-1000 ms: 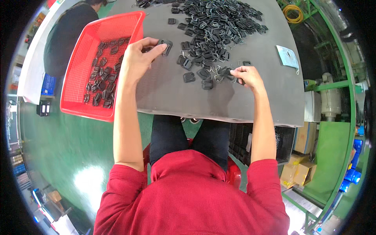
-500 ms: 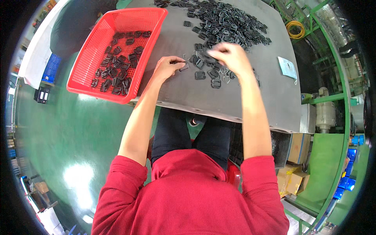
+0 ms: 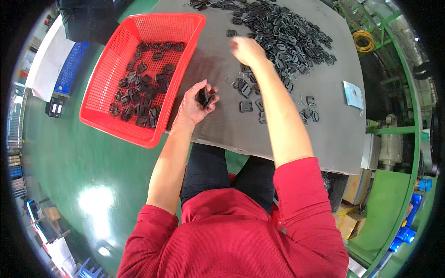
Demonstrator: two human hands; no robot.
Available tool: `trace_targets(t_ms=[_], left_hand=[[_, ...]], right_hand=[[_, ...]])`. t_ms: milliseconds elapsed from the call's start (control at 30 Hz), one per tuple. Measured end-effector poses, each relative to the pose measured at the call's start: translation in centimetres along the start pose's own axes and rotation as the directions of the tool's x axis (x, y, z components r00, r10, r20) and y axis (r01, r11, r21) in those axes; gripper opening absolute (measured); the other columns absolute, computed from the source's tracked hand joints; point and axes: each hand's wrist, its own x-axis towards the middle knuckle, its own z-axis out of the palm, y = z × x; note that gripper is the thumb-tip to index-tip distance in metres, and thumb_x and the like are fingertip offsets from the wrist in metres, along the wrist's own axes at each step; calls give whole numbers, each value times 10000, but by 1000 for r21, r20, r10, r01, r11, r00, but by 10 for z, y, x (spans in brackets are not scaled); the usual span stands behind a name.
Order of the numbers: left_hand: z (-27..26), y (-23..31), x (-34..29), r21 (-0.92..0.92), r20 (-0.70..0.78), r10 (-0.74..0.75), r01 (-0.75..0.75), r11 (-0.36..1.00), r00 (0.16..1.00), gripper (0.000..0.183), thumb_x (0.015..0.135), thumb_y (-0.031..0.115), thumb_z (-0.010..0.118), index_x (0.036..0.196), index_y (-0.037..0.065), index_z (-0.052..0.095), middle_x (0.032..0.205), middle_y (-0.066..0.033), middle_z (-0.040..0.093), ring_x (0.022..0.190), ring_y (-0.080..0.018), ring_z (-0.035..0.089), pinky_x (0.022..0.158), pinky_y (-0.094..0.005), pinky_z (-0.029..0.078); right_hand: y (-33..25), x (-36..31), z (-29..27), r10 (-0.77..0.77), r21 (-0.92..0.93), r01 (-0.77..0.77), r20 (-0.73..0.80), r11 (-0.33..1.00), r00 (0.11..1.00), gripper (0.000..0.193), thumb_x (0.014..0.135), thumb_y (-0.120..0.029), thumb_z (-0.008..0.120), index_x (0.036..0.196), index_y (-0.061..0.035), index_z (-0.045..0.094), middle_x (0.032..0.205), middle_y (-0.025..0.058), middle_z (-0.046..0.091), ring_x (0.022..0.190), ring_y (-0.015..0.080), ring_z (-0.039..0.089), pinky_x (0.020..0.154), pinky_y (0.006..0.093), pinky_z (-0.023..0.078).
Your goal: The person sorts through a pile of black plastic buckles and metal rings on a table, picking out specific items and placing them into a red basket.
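Observation:
My left hand [image 3: 197,102] is turned palm up above the table's near edge, right of the basket. Its fingers curl round black plastic buckles [image 3: 204,97]; how many is unclear. Farther out, my right hand [image 3: 249,50] reaches over the left side of the buckle pile [image 3: 289,39]. Its fingers look bent but are smeared by motion, and whether they hold anything is hidden. A single buckle [image 3: 232,33] lies just beyond them. Several loose buckles, such as one flat buckle [image 3: 246,106], are scattered between my arms. Thin metal hooks lie among them.
A red perforated basket [image 3: 169,111] with several black buckles inside stands at the left of the grey table [image 3: 324,125]. A pale blue face mask [image 3: 353,96] lies at the table's right. Green metal framing [image 3: 408,97] rises beyond that side. Dark clothing of another person [image 3: 88,18] shows at the upper left.
My left hand has lifted from the tabletop and turned palm up, with buckles in it. My right hand has moved left and farther away. The view has shifted slightly.

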Motion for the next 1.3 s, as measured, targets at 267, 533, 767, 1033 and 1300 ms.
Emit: trace_targets(t_ms=[267,533,767,1033,1300], left_hand=[[63,-27,61,989,124,529,-148,2,839,282,742,290,691,899,59,656,838,-106,670,828,-242,641,721,-337,489],[92,-3,69,967,187,529,-60,-248,828,281,750,353,657,786,76,687,680,-119,645,688,-258,639,670,-348,478],[77,37,88,984,-161,212,173,-36,964,301,737,350,656,735,51,689,622,-44,602,598,-144,528,588,-303,421],[85,-2,89,868,109,515,171,-466,850,541,712,426,700,1138,116,579,1068,-136,633,974,-314,609,842,-398,465],[75,4,65,938,147,532,54,-343,834,328,739,354,687,935,96,633,880,-132,665,886,-297,629,764,-410,475]], right_hand=[[55,-24,22,89,51,-112,333,992,939,379,659,-230,749,1016,-159,641,967,63,652,1009,289,559,844,430,454],[64,-26,16,-50,-71,60,140,996,989,439,651,-246,771,1054,-167,617,1096,46,566,1073,262,503,878,431,414],[60,-25,2,0,140,-25,177,990,984,304,689,-196,729,960,-80,652,884,103,636,849,269,621,744,361,479],[62,-86,-11,217,822,-394,332,412,918,218,826,-243,599,952,-67,577,829,35,640,760,128,614,608,264,467],[18,-107,-8,156,104,-195,297,975,942,416,614,-354,781,808,-19,628,763,137,642,767,303,621,667,384,472]])
